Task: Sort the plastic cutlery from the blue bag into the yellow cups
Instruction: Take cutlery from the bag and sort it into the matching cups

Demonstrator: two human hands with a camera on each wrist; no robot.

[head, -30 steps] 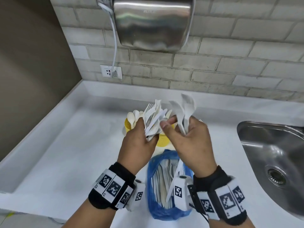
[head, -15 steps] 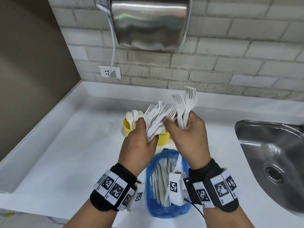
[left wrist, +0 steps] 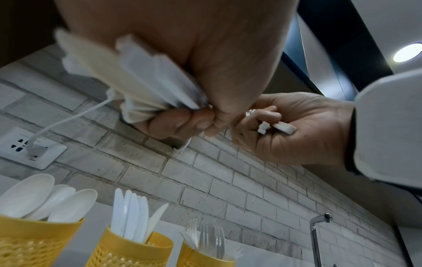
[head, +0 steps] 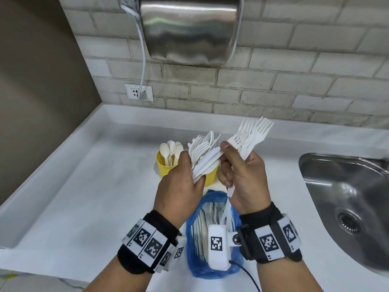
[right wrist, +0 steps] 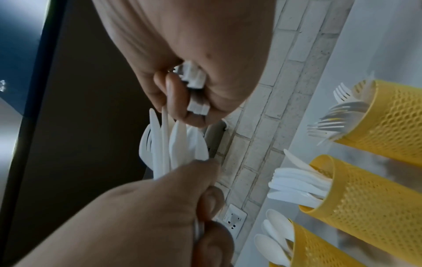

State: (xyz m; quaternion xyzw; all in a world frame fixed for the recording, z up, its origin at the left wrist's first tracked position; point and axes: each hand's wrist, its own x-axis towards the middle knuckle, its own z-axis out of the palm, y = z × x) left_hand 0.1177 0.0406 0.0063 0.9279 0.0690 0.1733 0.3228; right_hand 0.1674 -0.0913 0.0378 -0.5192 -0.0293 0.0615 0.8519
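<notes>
Change: the forks (head: 251, 137) in the right hand (head: 244, 182) now lean toward 1 o'clock, where half a second earlier they stood nearly upright; more fork heads show in the fan than before, though blur may add to that. The camera view has also dropped slightly.
Right hand: fingers curl round the fork handles; handle ends protrude below the palm in both wrist views. Thumb tip lies against the left-hand bundle at its 3 o'clock edge.
Left hand (head: 181, 186): fist closed round a mixed bundle of cutlery (head: 205, 158) holding forks and knives; grip is firm, heads fanned toward 12 o'clock.
Yellow cups: three stand in a row at 12 o'clock of the hands. The spoon cup (left wrist: 34, 240) holds spoons, the knife cup (left wrist: 130, 251) holds knives, the fork cup (left wrist: 200, 256) holds forks.
Blue bag (head: 210, 237): lies open on the counter (head: 84, 197) at 6 o'clock of the hands, with cutlery still inside.
Step in hand: judged as picking forks out of the left bundle into the right hand.
Meaning for the task: the right-hand set appears to be all forks and ready for the fork cup; the bundle and bag still need sorting.
Risk: a loose grip during transfer may spill pieces toward the sink (head: 347, 199) at 3 o'clock.
</notes>
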